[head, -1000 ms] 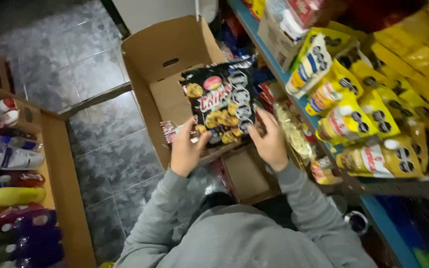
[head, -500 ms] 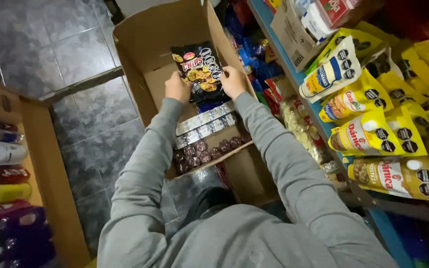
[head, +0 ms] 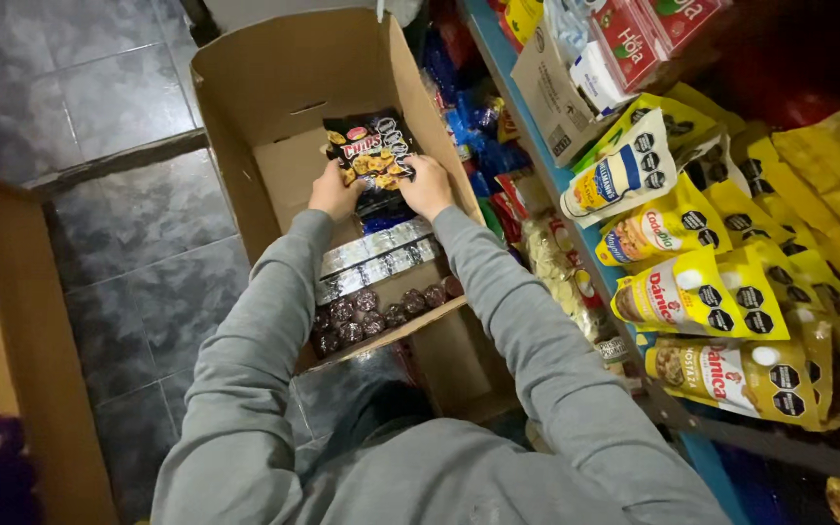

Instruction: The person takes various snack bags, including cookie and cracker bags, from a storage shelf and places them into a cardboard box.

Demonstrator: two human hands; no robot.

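Your left hand [head: 334, 192] and right hand [head: 427, 185] both grip the lower edge of a glossy black snack bag printed with golden crackers [head: 369, 156], each clamped on its own corner. You hold the bag upright, deep inside the open brown cardboard box [head: 274, 87], against its far wall. Below your wrists, silver foil packets [head: 376, 264] and dark round cookies [head: 381, 313] fill the box's near side. Yellow pouches [head: 702, 292] crowd the blue shelf [head: 537, 146] to your right.
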